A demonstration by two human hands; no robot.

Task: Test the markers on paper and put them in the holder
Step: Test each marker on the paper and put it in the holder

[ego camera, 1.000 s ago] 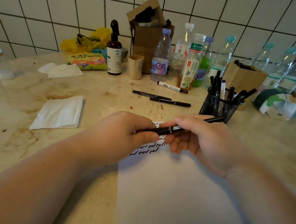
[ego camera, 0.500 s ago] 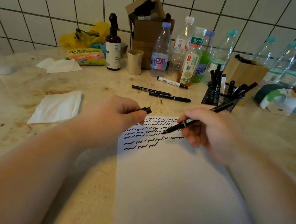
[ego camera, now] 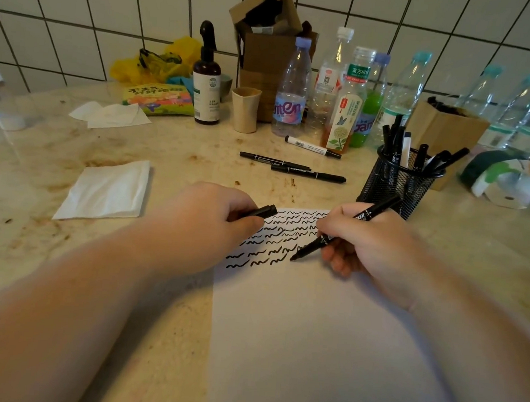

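Right hand (ego camera: 376, 249) writes; three markers (ego camera: 292, 166) lie loose.

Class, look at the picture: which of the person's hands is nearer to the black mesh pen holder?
The right hand, holding a black marker, lies just in front of the black mesh pen holder. The left hand, gripping the cap, sits farther left.

Stained counter (ego camera: 173, 150): paper (ego camera: 310, 345), markers (ego camera: 308, 173), bottles (ego camera: 292, 89)

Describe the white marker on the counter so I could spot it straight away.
Start at the row of bottles along the tiled wall. Just before them lie three loose markers. The white marker lies nearest the bottles, the only one with a white barrel; the two black markers lie nearer the paper.
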